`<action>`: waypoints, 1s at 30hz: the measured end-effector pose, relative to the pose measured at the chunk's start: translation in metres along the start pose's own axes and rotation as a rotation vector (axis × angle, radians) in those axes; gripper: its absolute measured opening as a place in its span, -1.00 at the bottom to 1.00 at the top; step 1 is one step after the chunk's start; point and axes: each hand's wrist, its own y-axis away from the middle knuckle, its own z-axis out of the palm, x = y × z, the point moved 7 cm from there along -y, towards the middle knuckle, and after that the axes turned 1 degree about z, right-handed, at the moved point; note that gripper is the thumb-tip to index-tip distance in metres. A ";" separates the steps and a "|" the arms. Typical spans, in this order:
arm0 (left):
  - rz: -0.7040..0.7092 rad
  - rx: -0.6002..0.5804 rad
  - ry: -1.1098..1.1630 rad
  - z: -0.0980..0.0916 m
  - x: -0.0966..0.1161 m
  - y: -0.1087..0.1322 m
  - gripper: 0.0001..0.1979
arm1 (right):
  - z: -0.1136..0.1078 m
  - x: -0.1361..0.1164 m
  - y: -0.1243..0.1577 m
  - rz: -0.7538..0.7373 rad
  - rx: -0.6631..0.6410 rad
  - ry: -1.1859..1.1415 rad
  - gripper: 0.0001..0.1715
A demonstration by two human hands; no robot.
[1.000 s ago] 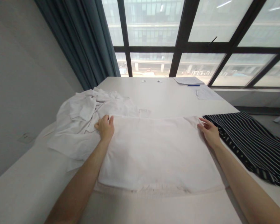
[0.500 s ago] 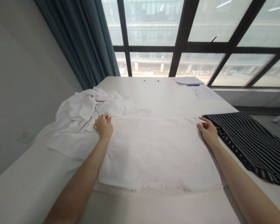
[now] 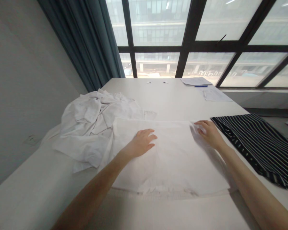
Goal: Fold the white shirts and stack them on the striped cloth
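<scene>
A white garment [image 3: 172, 159], folded into a rough rectangle, lies on the table in front of me. Over its left-centre part my left hand [image 3: 142, 142] reaches in, fingers spread and holding nothing; whether it touches the cloth I cannot tell. At the far right corner my right hand [image 3: 207, 132] pinches the garment's edge, which is raised and drawn inward a little. Left of the folded piece, partly touching it, sits a crumpled heap of white clothing [image 3: 86, 111].
On the right, a black garment with white stripes [image 3: 259, 143] lies flat across the table edge. Papers [image 3: 196, 81] and a blue pen [image 3: 201, 86] are at the far right of the white table [image 3: 172, 99]. Behind it stand a window and a dark curtain [image 3: 93, 48].
My left hand has let go of the far left corner and moved right over the cloth, fingers opening. My right hand has drawn the right corner slightly inward.
</scene>
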 end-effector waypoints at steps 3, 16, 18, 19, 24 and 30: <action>0.083 -0.069 0.016 0.015 0.035 0.012 -0.52 | 0.002 -0.046 0.005 -0.139 -0.213 -0.059 -0.71; 0.193 -0.135 0.151 0.024 0.071 0.097 -0.31 | 0.036 -0.145 0.115 -0.317 -0.626 -0.121 -0.40; 0.211 -0.150 0.175 0.023 0.073 0.101 -0.21 | 0.033 -0.145 0.115 -0.304 -0.645 -0.155 -0.36; 0.216 -0.153 0.183 0.022 0.074 0.102 -0.19 | 0.032 -0.147 0.115 -0.304 -0.661 -0.174 -0.32; 0.227 -0.151 0.208 0.020 0.074 0.106 -0.30 | 0.026 -0.167 0.132 -0.330 -0.808 -0.264 -0.20; 0.237 -0.164 0.258 0.019 0.069 0.106 -0.40 | 0.015 -0.157 0.133 -0.143 -0.839 -0.377 -0.45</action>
